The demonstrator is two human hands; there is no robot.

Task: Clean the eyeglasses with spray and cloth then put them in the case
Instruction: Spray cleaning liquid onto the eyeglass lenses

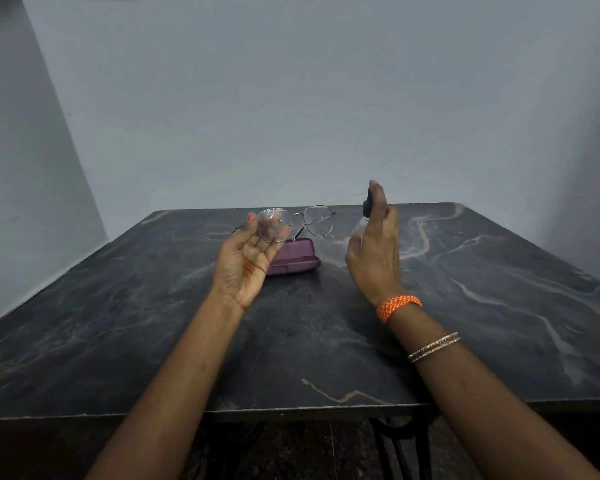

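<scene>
My left hand [246,261] holds the thin metal-framed eyeglasses [317,221] up above the table, fingers pinching the left lens, lenses facing me. My right hand [374,244] grips a small clear spray bottle [365,216] with a black nozzle, index finger on top of the nozzle, which points toward the glasses. A closed purple glasses case [297,259] lies on the table behind my left hand, partly hidden by it. No cloth is visible.
The dark marble table [465,323] runs up to a pale wall at the back and left. Its front edge is near me, with black metal legs below it. An orange thread band and bangles are on my right wrist.
</scene>
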